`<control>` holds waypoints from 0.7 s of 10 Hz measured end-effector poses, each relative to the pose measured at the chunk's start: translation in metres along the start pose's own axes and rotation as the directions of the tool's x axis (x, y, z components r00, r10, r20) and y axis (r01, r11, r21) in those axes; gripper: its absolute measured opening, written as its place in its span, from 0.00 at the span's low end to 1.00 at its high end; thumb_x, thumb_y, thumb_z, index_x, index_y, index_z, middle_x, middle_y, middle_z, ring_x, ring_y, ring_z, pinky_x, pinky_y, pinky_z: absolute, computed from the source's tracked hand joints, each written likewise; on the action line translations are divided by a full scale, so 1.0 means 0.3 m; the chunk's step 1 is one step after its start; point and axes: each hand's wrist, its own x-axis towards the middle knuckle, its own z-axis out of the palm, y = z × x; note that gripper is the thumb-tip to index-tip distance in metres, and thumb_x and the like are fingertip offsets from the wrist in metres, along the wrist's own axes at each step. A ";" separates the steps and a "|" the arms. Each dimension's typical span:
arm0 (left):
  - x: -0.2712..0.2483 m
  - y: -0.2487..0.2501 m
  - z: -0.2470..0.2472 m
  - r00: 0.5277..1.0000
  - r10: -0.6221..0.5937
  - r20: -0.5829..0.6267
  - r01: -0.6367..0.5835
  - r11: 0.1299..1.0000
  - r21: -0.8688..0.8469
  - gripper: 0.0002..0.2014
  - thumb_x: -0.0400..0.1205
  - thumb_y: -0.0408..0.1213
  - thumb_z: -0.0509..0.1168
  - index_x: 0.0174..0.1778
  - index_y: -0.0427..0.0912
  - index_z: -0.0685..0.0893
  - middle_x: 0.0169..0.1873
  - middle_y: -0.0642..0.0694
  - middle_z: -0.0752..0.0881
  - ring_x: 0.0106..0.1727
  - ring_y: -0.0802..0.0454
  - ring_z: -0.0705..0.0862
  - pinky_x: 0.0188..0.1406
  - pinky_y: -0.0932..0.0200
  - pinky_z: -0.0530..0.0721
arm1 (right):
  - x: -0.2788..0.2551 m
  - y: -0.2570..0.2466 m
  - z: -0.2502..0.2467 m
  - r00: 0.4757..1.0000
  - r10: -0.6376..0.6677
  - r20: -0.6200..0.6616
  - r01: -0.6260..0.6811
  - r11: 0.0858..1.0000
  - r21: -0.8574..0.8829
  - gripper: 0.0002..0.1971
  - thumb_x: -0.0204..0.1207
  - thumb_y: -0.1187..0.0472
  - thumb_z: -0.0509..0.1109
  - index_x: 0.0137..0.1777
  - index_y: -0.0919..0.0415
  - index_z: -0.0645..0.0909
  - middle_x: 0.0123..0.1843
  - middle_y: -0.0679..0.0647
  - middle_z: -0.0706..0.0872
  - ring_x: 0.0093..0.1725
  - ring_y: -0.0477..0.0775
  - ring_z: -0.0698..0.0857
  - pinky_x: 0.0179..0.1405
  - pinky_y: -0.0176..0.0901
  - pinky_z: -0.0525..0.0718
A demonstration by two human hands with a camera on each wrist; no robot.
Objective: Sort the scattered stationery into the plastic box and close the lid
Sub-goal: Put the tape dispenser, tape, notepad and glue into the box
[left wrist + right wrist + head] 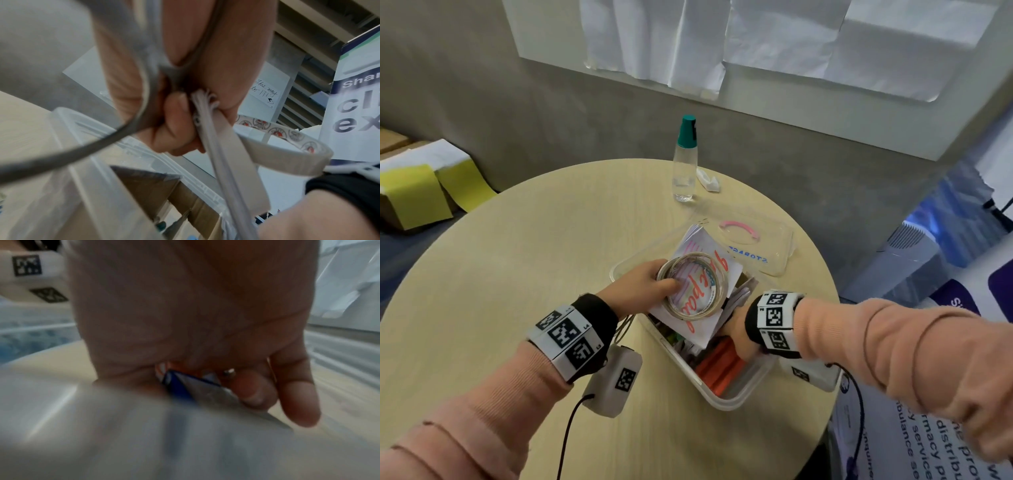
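Over the clear plastic box (722, 401) my left hand (654, 282) holds a white notepad (700, 246) with red lettering and a tape roll (722, 291) lying on it. In the left wrist view the left hand (185, 126) pinches the notepad (213, 146) edge, with the tape roll (287, 162) beside it. My right hand (736, 329) reaches into the box under the notepad, next to orange markers (719, 370). In the blurred right wrist view the fingers (255, 391) curl round a blue and grey item (179, 389). The clear lid (774, 246) with a pink handle lies behind the box.
The box stands on a round wooden table (534, 257), near its right edge. A clear bottle (685, 161) with a green cap and a white wrapper (707, 180) stand at the far edge. Cardboard boxes (414, 192) lie on the floor at left.
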 end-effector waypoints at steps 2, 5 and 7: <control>0.000 0.045 0.024 0.999 0.037 0.029 -0.039 0.997 0.070 0.11 0.81 0.34 0.61 0.58 0.37 0.81 0.53 0.37 0.87 0.54 0.41 0.86 0.57 0.44 0.85 | -0.079 0.065 -0.015 0.997 0.077 0.015 -0.078 0.948 0.307 0.31 0.73 0.62 0.67 0.78 0.57 0.65 0.68 0.60 0.79 0.58 0.55 0.81 0.54 0.44 0.82; -0.002 0.063 0.048 0.997 0.062 0.040 -0.068 0.985 0.156 0.08 0.81 0.35 0.62 0.55 0.40 0.81 0.50 0.40 0.87 0.52 0.42 0.86 0.56 0.44 0.85 | -0.079 0.066 0.037 0.999 -0.020 -0.026 0.027 0.947 0.319 0.33 0.76 0.43 0.65 0.77 0.57 0.66 0.74 0.57 0.73 0.71 0.58 0.74 0.67 0.48 0.74; -0.002 0.081 0.061 0.995 0.096 0.030 -0.100 0.972 0.214 0.05 0.81 0.35 0.62 0.51 0.44 0.80 0.43 0.50 0.85 0.44 0.53 0.84 0.44 0.61 0.82 | -0.144 0.175 0.056 0.972 0.145 -0.185 0.026 0.716 0.697 0.16 0.80 0.61 0.60 0.63 0.66 0.80 0.63 0.61 0.84 0.57 0.59 0.85 0.58 0.47 0.82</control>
